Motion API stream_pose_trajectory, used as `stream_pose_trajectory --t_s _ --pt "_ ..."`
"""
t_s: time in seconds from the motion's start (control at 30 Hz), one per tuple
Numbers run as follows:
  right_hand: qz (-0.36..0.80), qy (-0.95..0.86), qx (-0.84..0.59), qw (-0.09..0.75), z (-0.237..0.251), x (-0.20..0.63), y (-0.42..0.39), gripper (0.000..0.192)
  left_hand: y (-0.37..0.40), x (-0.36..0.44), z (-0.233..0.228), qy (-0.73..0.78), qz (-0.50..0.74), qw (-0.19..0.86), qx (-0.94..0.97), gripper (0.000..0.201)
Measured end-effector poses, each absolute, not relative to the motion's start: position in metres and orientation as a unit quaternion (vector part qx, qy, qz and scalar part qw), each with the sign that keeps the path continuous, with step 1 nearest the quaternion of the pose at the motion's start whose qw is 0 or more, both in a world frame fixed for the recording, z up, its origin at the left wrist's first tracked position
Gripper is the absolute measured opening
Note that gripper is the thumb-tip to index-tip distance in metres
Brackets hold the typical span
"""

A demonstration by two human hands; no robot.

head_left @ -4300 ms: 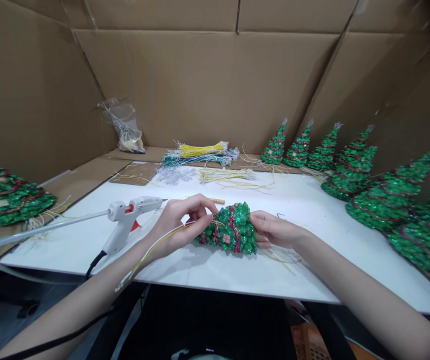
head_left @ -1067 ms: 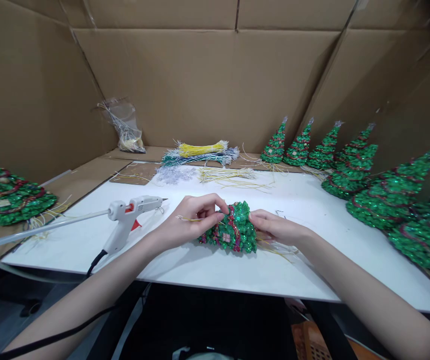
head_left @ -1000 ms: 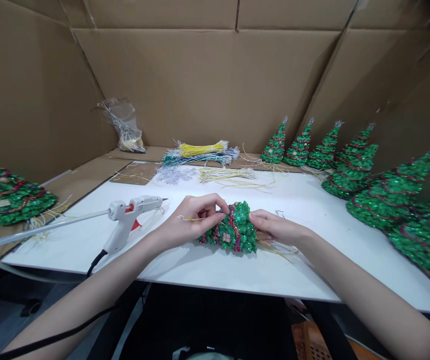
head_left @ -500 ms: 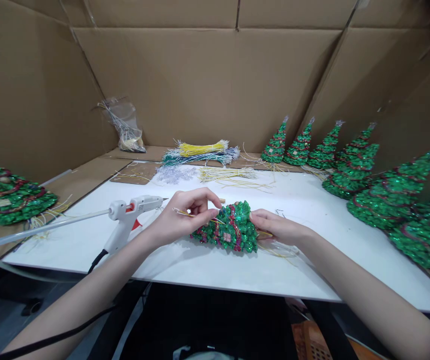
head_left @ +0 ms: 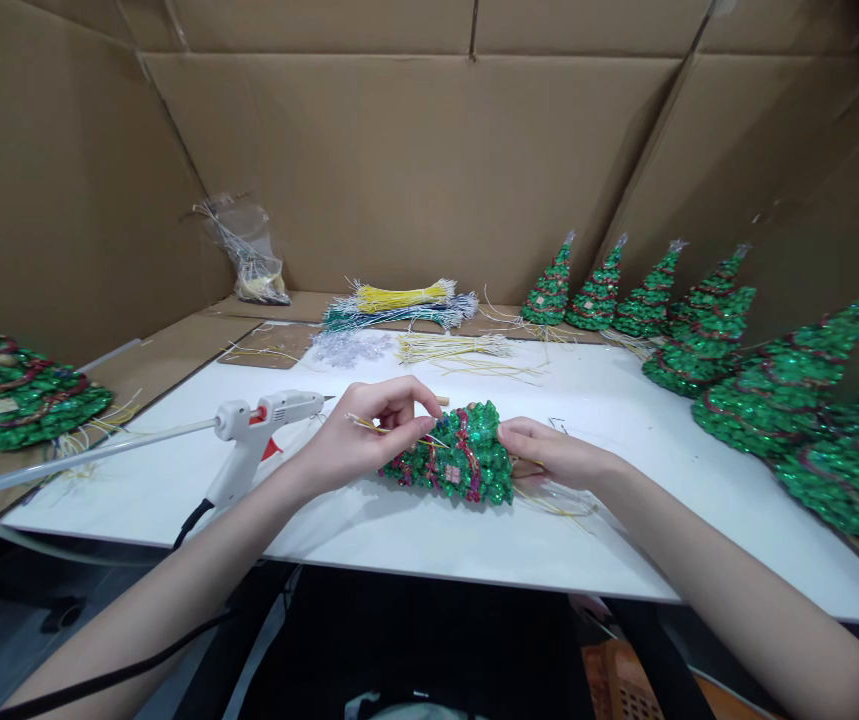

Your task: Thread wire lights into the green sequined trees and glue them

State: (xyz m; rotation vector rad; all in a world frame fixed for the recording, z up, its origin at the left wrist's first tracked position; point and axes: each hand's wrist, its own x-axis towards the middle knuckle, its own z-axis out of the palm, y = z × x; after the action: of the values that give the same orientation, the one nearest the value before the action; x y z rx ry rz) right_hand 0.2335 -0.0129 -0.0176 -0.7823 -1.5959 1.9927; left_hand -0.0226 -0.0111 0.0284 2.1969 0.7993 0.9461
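Note:
A glittery green Christmas tree ornament with red garlands lies on its side, its wide base toward the right. My right hand is closed on the edge of that base, and thin yellow wires trail out beneath it. Over the tree's narrower part, my left hand pinches a thin yellow-and-white wire between thumb and fingers; one end sticks out behind the hand and the other reaches the tree's surface. The tree's tip is hidden behind my left hand.
Left of my hands a white glue gun stands on the white board. Bundled wires and loose yellow wires lie at the back, near a plastic bag. Several finished-looking trees line the right; another tree lies left.
Almost nothing differs. Both hands keep their hold on the wire and the tree, while the whole view has shifted very slightly.

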Motion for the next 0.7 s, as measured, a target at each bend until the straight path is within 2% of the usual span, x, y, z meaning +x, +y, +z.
stream_pose_trajectory --t_s 0.17,0.7 --pt "0.712 -0.592 -0.301 0.231 -0.016 0.2333 -0.013 0.054 -0.011 -0.0221 0.0282 0.303 0.356 0.304 0.83 0.007" --pt "0.704 -0.583 -0.313 0.257 -0.0187 0.2363 -0.0107 0.055 -0.0128 -0.0226 0.0294 0.303 0.352 0.295 0.835 0.007"
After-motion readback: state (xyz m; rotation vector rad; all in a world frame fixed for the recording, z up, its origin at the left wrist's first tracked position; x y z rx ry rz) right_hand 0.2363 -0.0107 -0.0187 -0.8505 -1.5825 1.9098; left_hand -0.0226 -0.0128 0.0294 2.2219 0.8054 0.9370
